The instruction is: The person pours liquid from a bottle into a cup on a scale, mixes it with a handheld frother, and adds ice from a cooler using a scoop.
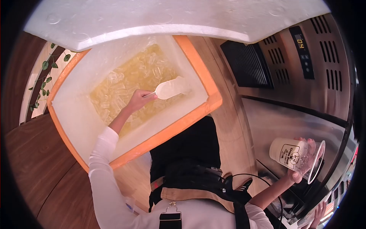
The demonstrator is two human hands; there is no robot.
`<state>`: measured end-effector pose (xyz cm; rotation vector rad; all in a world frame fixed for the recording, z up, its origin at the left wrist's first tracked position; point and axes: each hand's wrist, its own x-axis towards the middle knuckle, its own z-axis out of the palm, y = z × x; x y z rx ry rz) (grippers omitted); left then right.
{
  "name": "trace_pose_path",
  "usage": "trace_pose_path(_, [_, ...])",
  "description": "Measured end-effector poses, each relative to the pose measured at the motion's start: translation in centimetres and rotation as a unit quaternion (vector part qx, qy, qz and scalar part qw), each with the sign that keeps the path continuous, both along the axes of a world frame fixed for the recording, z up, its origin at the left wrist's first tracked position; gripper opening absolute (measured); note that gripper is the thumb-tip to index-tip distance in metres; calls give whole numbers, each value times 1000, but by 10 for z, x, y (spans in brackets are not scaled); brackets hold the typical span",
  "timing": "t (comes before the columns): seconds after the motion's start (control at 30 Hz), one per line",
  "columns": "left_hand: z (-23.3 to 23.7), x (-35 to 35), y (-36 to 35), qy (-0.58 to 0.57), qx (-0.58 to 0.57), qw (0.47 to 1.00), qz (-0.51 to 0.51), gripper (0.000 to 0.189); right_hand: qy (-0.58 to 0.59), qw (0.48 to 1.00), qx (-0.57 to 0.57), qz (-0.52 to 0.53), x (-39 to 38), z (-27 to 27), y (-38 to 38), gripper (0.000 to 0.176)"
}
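My left hand [142,100] is closed around the handle of a white ice scoop [169,88]. The scoop is inside a large foam box [76,99] with orange tape along its rim. Ice cubes [129,86] lie in the box, with a yellowish tint. My right hand [299,168], off to the right, grips a clear plastic cup [291,154] with a printed black logo. The cup is tilted, its rim facing right, and a pale white content fills its lower part.
A thick white foam lid [167,19] hangs over the far side of the box. On the right stands a stainless steel appliance [301,114] with vents and a lit display [300,42]. Another person's hand [318,213] appears at lower right. A leafy vine [45,80] hangs at left.
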<state>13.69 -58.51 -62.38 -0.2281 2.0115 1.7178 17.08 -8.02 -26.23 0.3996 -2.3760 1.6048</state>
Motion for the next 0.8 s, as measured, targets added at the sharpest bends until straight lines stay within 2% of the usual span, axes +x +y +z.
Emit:
trace_pose_path(0.23, [66,10,1,16,3,1000,18,32,17,999,-34,7,11,-3,-10,117])
trace_pose_path(0.43, [92,20,7,75,-25,992,95,36,38,998,-41,5,22,6,4,118])
trace_pose_path(0.57, [113,9,27,71,-101,986,114,34,28,997,-66,-16,37,5,2,120])
trace_pose_path(0.63, [141,4,40,61,-140,982,114,31,-8,995,-98,2,47,18,16,121])
trace_pose_path(0.73, [140,-7,33,106,-185,973,93,35,-15,993,-113,-15,64,16,14,120])
trace_pose_path(0.8, [148,-19,24,76,-216,972,51,38,4,995,-97,-17,70,6,18,120])
